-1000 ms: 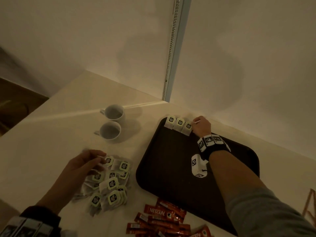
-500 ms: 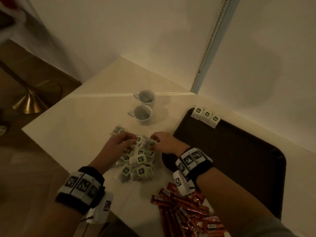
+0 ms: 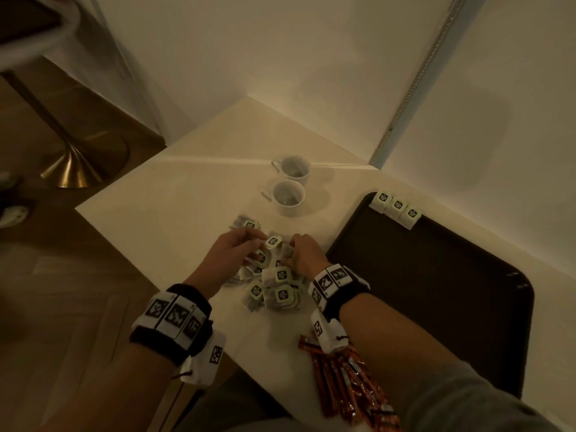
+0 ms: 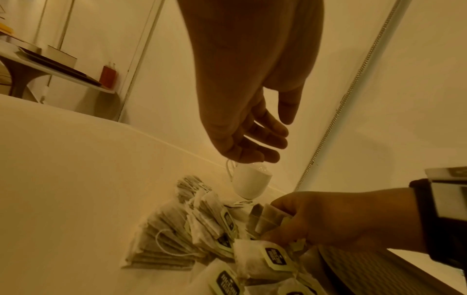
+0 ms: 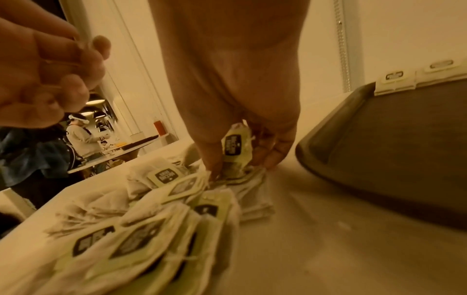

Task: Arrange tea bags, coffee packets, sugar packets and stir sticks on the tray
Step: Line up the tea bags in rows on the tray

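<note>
A pile of tea bags [image 3: 276, 289] with pale green tags lies on the white table, left of the dark tray [image 3: 436, 300]. Three tea bags [image 3: 396, 209] stand in a row at the tray's far corner. My right hand [image 5: 237, 171] is down in the pile and pinches a tea bag [image 5: 235, 146] between thumb and fingers. The same hand [image 4: 328, 219] shows a folded bag [image 4: 266, 217] in its grip. My left hand [image 4: 255, 143] hovers over the pile's far side, fingers loosely curled, with nothing seen in it. Red coffee packets [image 3: 343, 378] lie near the table's front edge.
Two white cups [image 3: 288, 196] stand behind the pile, near the wall corner. The table's left edge [image 3: 124, 241] drops to a wooden floor with a brass stool base [image 3: 74, 163]. Another person [image 5: 83, 139] works at a distant table.
My right hand left the row of tea bags at the tray's far corner and came back to the pile, where it now pinches a bag. The left hand stayed over the pile.
</note>
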A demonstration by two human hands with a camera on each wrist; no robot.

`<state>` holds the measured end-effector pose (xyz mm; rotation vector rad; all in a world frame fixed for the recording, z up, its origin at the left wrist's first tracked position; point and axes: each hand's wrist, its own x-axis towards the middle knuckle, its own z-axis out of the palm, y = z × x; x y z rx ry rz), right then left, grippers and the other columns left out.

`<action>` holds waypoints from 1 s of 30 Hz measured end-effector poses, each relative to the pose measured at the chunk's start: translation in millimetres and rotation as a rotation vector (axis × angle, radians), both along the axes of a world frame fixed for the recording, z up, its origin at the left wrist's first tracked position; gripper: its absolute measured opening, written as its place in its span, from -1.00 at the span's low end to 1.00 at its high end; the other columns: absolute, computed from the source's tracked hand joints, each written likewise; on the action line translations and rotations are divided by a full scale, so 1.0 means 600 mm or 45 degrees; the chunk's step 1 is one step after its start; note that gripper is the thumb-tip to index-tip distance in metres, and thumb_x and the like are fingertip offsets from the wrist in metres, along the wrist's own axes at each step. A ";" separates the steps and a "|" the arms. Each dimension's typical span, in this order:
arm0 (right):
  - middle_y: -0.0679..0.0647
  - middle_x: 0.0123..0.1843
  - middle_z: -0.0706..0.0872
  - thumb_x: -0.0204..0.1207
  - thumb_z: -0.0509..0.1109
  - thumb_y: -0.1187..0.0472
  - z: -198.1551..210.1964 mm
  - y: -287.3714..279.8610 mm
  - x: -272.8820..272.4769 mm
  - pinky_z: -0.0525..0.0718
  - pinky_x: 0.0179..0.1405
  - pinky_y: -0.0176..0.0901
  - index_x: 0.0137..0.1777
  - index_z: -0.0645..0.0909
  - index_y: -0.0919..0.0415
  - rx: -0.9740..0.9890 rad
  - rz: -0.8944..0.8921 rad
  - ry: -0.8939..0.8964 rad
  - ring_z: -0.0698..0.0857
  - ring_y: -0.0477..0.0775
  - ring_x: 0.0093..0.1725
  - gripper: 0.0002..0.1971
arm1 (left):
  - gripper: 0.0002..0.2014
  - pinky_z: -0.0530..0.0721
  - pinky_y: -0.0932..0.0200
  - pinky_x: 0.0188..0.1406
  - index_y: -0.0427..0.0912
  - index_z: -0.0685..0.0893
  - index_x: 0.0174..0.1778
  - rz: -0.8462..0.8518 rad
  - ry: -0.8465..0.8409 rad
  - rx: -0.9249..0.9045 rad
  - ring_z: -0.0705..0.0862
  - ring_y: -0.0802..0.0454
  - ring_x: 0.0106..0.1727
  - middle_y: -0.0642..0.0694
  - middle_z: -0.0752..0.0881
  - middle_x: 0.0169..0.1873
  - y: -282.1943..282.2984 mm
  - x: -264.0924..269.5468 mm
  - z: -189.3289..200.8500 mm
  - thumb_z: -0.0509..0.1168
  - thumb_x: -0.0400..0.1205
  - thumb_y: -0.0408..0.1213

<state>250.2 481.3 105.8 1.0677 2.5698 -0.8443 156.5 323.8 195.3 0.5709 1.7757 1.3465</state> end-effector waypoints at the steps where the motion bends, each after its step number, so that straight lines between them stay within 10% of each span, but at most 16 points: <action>1: 0.25 0.19 0.60 0.51 0.42 0.12 0.008 0.001 0.002 0.56 0.12 0.01 0.19 0.48 0.28 -0.056 -0.017 0.033 0.60 0.25 0.19 -0.65 | -0.84 0.63 0.18 -0.24 -0.20 0.70 -0.04 0.002 -0.005 0.004 0.68 0.03 -0.27 -0.05 0.74 -0.25 -0.002 -0.002 0.001 0.20 0.69 -0.44; 9: 0.18 -0.07 0.70 0.28 0.64 0.26 0.150 0.026 0.022 0.64 -0.32 -0.17 0.01 0.63 0.21 -0.343 0.137 0.295 0.65 0.07 -0.14 -0.66 | -0.87 0.63 0.02 0.04 0.00 0.62 0.09 -0.031 0.006 -0.057 0.65 -0.03 0.10 -0.06 0.66 0.11 0.020 -0.008 0.004 0.31 0.65 -0.12; 14: 0.14 -0.03 0.73 0.23 0.66 0.22 0.265 0.025 0.026 0.70 -0.29 -0.06 0.00 0.66 0.07 -0.327 0.416 0.265 0.72 0.21 -0.12 -0.64 | -0.35 0.71 0.02 0.02 -0.01 0.65 0.24 -0.355 -0.451 -0.014 0.74 -0.13 0.11 -0.18 0.75 0.14 0.046 0.010 0.058 0.11 0.48 0.40; 21: -0.05 -0.19 0.73 0.16 0.69 0.21 0.338 0.043 0.047 0.67 -0.13 -0.14 -0.07 0.67 0.02 -0.113 0.418 0.357 0.73 -0.02 -0.22 -0.64 | -0.36 0.61 0.34 -0.40 -0.15 0.66 0.14 -0.510 -0.519 0.088 0.73 0.07 -0.25 -0.07 0.79 -0.19 0.085 0.042 0.093 0.01 0.52 0.31; 30: 0.18 -0.12 0.75 0.47 0.47 0.34 0.363 0.049 0.085 0.73 -0.23 -0.19 0.04 0.70 0.34 -0.167 0.175 0.762 0.73 0.12 -0.19 -0.84 | -0.69 0.71 0.29 -0.25 -0.16 0.65 0.07 -0.233 -0.649 0.431 0.79 0.09 -0.12 -0.04 0.77 -0.11 0.100 0.063 0.094 0.25 0.51 -0.08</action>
